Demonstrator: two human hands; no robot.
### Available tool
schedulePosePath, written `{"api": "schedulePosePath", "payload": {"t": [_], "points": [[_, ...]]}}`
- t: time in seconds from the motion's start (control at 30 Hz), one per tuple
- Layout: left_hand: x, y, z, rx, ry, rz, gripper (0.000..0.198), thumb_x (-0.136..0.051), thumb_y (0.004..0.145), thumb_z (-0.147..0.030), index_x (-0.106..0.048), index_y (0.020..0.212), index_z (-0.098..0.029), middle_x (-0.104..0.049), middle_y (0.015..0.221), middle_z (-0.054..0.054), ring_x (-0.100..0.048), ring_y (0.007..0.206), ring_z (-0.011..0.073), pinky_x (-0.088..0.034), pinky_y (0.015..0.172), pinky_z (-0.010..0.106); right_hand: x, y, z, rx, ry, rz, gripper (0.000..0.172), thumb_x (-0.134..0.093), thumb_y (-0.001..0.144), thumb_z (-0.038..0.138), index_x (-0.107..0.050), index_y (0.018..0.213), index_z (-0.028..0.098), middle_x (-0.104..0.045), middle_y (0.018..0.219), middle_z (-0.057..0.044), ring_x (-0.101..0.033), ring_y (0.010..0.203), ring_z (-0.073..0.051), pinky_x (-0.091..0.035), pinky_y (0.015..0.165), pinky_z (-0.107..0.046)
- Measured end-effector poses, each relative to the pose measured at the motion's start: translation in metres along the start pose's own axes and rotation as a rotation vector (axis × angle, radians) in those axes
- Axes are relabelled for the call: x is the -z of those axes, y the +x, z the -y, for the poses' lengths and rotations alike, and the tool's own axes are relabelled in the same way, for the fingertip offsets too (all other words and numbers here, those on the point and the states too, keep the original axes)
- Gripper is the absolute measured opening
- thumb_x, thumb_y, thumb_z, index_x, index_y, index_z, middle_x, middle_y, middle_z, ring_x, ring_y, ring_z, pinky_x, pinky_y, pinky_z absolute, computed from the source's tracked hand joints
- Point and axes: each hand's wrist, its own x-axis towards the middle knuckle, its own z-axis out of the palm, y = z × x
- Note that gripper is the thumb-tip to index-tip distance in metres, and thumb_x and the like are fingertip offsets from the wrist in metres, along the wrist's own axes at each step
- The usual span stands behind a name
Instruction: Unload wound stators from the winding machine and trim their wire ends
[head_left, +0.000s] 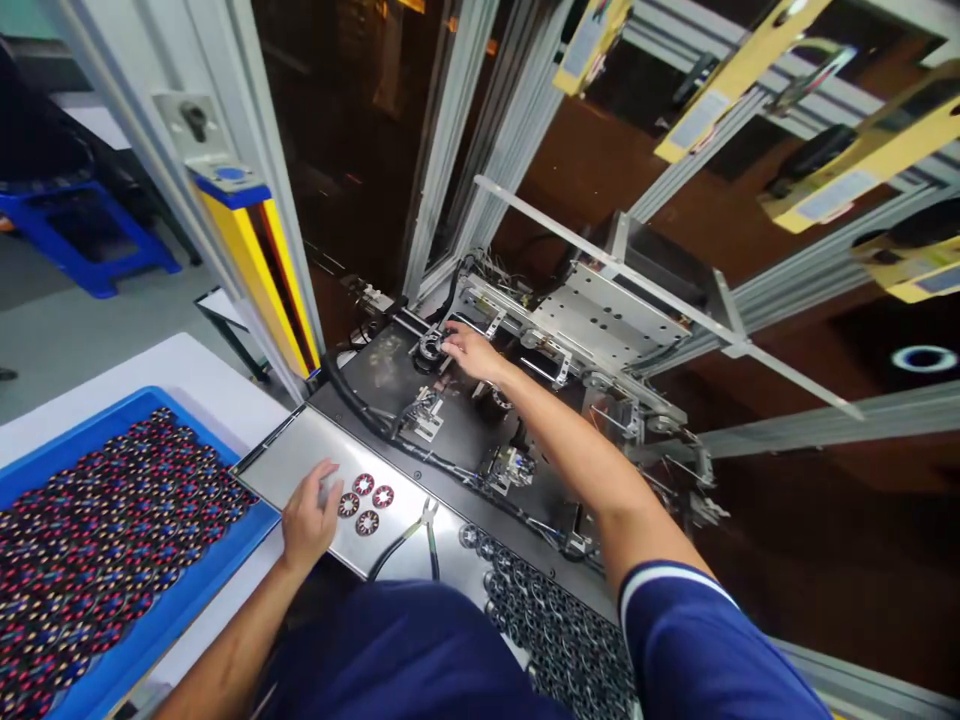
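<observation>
My right hand [474, 354] reaches across the machine's black plate, fingers bent together at the edge of a round fixture [430, 347]. Whatever lies between those fingertips is too small to make out. My left hand [309, 512] rests over the metal tray, fingers curved and apart, with nothing visible in it. Just right of its fingers lie several ring-shaped wound motor stators [367, 523] with red and copper-coloured windings. A pair of pliers [429, 512] with dark handles lies spread on the tray [296, 450] beside them.
A blue bin [154, 402] full of similar stators stands on the white table at left. Many dark round parts [555, 600] cover the tray's right end. A yellow sensor bar [262, 270], a metal frame bar [600, 255] and cables [360, 405] surround the work area.
</observation>
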Motion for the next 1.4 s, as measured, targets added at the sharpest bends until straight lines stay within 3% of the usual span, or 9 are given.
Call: {"api": "schedulePosePath", "payload": {"t": [0.13, 0.3, 0.8, 0.93, 1.07, 1.2, 1.4], "points": [[0.0, -0.002, 0.0, -0.051, 0.076, 0.026, 0.039, -0.049, 0.092, -0.036, -0.052, 0.126, -0.017, -0.071, 0.112, 0.014, -0.069, 0.097, 0.0251, -0.053, 0.091, 0.041, -0.02, 0.03, -0.022, -0.034, -0.063, 0.046, 0.015, -0.061, 0.091, 0.026, -0.066, 0.095, 0.012, -0.061, 0.127, -0.009, -0.053, 0.125, -0.024, -0.042, 0.105, -0.049], [0.002, 0.0, 0.0, -0.096, 0.131, 0.048, 0.037, -0.05, 0.093, -0.033, -0.052, 0.126, -0.016, -0.07, 0.112, 0.015, -0.066, 0.103, 0.0268, -0.05, 0.094, 0.043, -0.032, 0.036, -0.034, -0.066, -0.1, 0.099, 0.015, -0.058, 0.093, 0.024, -0.066, 0.093, 0.011, -0.058, 0.132, -0.01, -0.052, 0.127, -0.023, -0.042, 0.106, -0.047], [0.001, 0.001, 0.0, -0.152, 0.178, 0.034, 0.032, -0.05, 0.093, -0.032, -0.058, 0.12, -0.016, -0.07, 0.111, 0.012, -0.064, 0.105, 0.0244, -0.048, 0.095, 0.038, -0.042, 0.052, -0.033, -0.232, -0.205, 0.214, 0.025, -0.059, 0.094, 0.035, -0.064, 0.103, 0.012, -0.068, 0.101, -0.006, -0.066, 0.091, -0.017, -0.056, 0.084, -0.039], [0.0, 0.001, 0.001, -0.168, 0.176, 0.005, 0.031, -0.051, 0.093, -0.033, -0.06, 0.116, -0.015, -0.071, 0.109, 0.012, -0.065, 0.1, 0.024, -0.049, 0.092, 0.037, -0.039, 0.043, -0.027, -0.185, -0.243, 0.137, 0.022, -0.06, 0.093, 0.031, -0.066, 0.101, 0.011, -0.067, 0.112, -0.009, -0.064, 0.104, -0.02, -0.052, 0.092, -0.041], [-0.001, 0.002, 0.001, -0.173, 0.171, 0.006, 0.031, -0.051, 0.093, -0.033, -0.061, 0.116, -0.015, -0.071, 0.108, 0.012, -0.066, 0.098, 0.0243, -0.05, 0.09, 0.037, -0.035, 0.015, -0.021, -0.079, -0.308, 0.048, 0.03, -0.047, 0.097, 0.02, -0.063, 0.118, 0.008, -0.051, 0.141, -0.018, -0.045, 0.133, -0.027, -0.039, 0.109, -0.042], [-0.002, 0.003, 0.001, -0.161, 0.163, 0.012, 0.03, -0.052, 0.092, -0.034, -0.062, 0.114, -0.015, -0.071, 0.109, 0.013, -0.066, 0.099, 0.0247, -0.049, 0.091, 0.037, -0.035, -0.009, -0.023, 0.033, -0.358, 0.148, 0.049, -0.05, 0.093, 0.016, -0.045, 0.141, 0.011, -0.034, 0.155, -0.015, -0.024, 0.146, -0.03, -0.031, 0.114, -0.052], [-0.002, 0.002, 0.001, -0.139, 0.16, 0.007, 0.031, -0.052, 0.092, -0.036, -0.062, 0.113, -0.016, -0.071, 0.107, 0.012, -0.065, 0.101, 0.0258, -0.048, 0.092, 0.038, -0.037, -0.013, -0.023, 0.052, -0.433, 0.251, 0.06, -0.057, 0.091, 0.032, -0.038, 0.145, 0.01, -0.028, 0.157, -0.018, -0.026, 0.146, -0.033, -0.03, 0.113, -0.058]]}}
